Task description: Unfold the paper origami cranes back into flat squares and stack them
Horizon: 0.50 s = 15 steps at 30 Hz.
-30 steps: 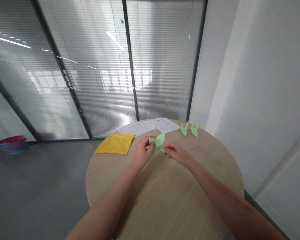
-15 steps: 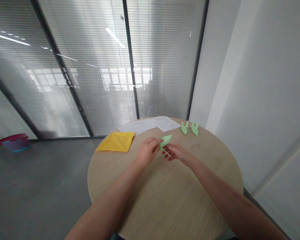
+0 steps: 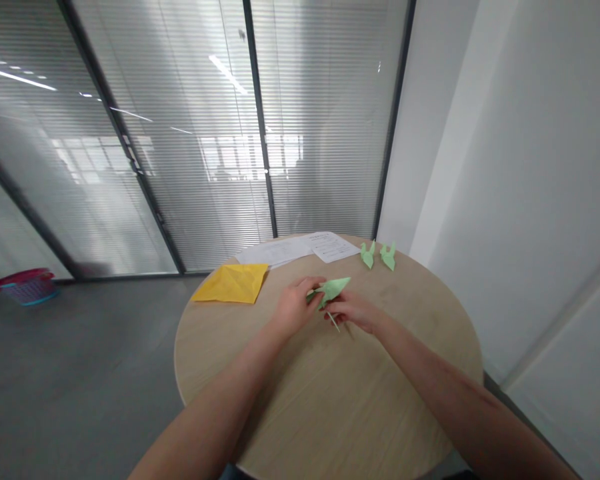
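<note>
Left fingers [image 3: 314,282] around green folded paper [image 3: 335,287], right fingers [image 3: 339,307] against its underside

Round wood-grain table [image 3: 320,413]; yellow paper [image 3: 234,283] left, white sheets [image 3: 285,249] near far edge, two green paper birds [image 3: 367,257] right.

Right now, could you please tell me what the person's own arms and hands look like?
Both the left forearm and the right forearm are bare, with no sleeve in view. The left hand and right hand wear no gloves, and no watch or bracelet shows at either wrist. The fingers are too small to judge finer details.
</note>
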### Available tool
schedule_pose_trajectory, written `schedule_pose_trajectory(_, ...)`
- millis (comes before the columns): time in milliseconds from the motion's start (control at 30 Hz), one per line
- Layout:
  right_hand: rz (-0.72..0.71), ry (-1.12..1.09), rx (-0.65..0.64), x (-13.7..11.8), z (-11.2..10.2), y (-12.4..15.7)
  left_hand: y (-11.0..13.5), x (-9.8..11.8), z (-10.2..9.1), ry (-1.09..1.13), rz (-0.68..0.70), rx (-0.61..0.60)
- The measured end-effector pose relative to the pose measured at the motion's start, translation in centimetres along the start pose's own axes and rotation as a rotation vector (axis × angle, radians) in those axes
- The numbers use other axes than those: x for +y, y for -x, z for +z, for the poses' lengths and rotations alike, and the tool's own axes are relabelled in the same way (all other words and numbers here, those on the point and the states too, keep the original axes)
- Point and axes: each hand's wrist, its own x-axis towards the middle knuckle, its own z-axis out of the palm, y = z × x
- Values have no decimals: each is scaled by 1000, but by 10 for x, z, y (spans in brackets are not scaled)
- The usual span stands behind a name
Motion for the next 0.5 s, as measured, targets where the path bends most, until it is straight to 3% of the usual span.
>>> schedule_pose_trajectory(200,-55,45,63,7,1,-4,-1,-7,0,-46,-97,-35)
schedule_pose_trajectory(333,-64,78,61,13,-4,-8,-2,-9,-1,96,-121,-86)
schedule_pose_trajectory(500,-60,58,24,7,-8,-4,-6,-13,0,304,-282,24)
